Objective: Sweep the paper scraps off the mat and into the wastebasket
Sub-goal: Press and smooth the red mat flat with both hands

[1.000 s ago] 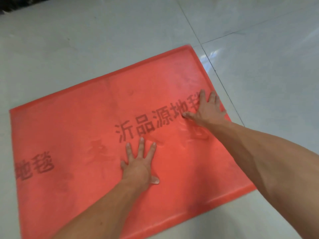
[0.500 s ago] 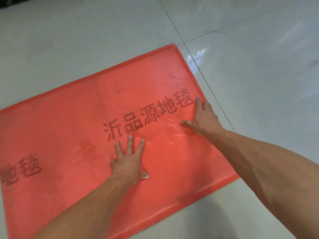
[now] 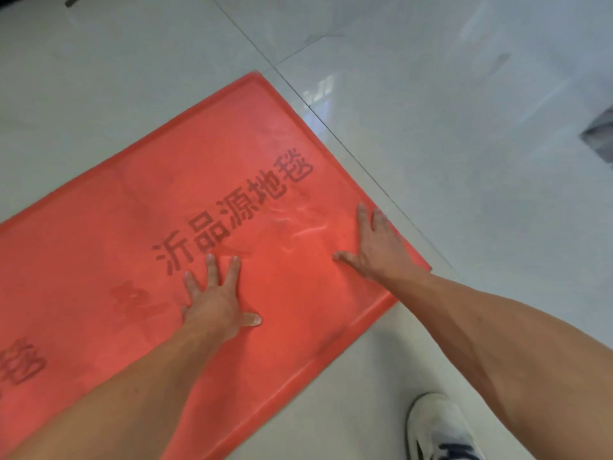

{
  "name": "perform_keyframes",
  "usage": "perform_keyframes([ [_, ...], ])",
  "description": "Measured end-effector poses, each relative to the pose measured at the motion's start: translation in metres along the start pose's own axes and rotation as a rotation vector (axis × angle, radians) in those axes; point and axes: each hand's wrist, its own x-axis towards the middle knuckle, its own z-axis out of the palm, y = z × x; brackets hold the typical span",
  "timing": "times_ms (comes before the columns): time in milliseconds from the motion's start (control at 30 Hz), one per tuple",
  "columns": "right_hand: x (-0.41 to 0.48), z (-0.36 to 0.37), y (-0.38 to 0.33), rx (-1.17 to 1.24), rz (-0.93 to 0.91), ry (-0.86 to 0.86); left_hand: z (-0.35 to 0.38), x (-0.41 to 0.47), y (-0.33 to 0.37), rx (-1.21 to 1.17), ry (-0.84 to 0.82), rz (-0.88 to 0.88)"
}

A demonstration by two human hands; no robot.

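Observation:
A red mat (image 3: 232, 154) with dark printed characters lies flat on the pale tiled floor. My left hand (image 3: 215, 300) presses flat on the mat's middle, fingers spread, holding nothing. My right hand (image 3: 378, 247) lies flat near the mat's right edge, fingers together and thumb out, with small wrinkles in the mat just left of it. No paper scraps and no wastebasket are in view.
My white shoe (image 3: 438, 429) stands on the floor at the bottom right, off the mat. A dark grey object (image 3: 600, 134) shows at the right edge. Tile seams run diagonally past the mat's far right corner.
Both hands have slid back toward me across the mat, the right one from the printed characters to the near right edge. The view has shifted right, bringing my shoe into sight.

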Motion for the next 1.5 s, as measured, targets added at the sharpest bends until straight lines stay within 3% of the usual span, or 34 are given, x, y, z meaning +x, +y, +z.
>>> perform_keyframes([
  [233, -0.033, 0.007, -0.001, -0.041, 0.111, -0.065, 0.002, 0.000, -0.004, -0.002, 0.039, 0.014],
  [433, -0.061, 0.027, -0.053, -0.296, -0.422, -0.118, 0.008, -0.020, -0.005, -0.015, 0.127, 0.055],
  [533, -0.069, 0.045, -0.061, -0.373, -0.534, -0.218, 0.030, -0.046, 0.002, 0.010, 0.178, 0.136],
  [800, -0.059, 0.047, -0.046, -0.472, -0.533, -0.235, 0.073, -0.062, 0.023, 0.043, 0.130, 0.106],
  [1233, -0.043, 0.019, 0.018, -0.357, -0.352, -0.194, 0.071, -0.064, 0.029, 0.017, 0.125, 0.061],
  [1500, -0.034, -0.002, 0.041, -0.315, -0.354, -0.238, 0.074, -0.064, 0.033, 0.000, 0.132, 0.013],
])
